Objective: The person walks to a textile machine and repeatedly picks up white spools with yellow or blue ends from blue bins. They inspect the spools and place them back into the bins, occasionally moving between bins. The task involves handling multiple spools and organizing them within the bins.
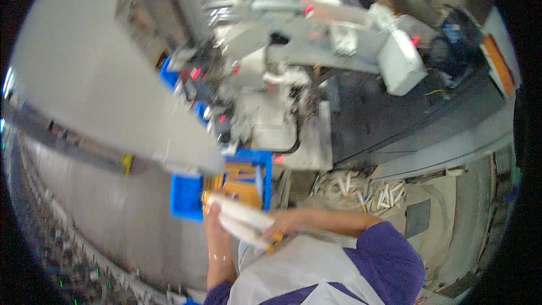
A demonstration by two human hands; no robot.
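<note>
Both hands hold long white pieces with orange ends (pixel 240 214) in front of my apron. Two such pieces seem to lie side by side, blurred by motion, so I cannot tell their kind. My left hand (pixel 212 217) grips their left end, fingers pointing up beside the blue bin. From the right, my right hand (pixel 281 223) closes around the other end, where orange parts show by the fingers. Just beyond the hands, a blue bin (pixel 267 175) contains orange-tan pieces (pixel 241 183) laid in rows.
A smaller blue bin (pixel 186 195) adjoins on the left. Ahead stands a machine (pixel 271 113) with red lights. A large pale panel (pixel 113 79) slants in at left. White sticks with orange ends (pixel 389 194) lie heaped at right, near a dark surface (pixel 389 124).
</note>
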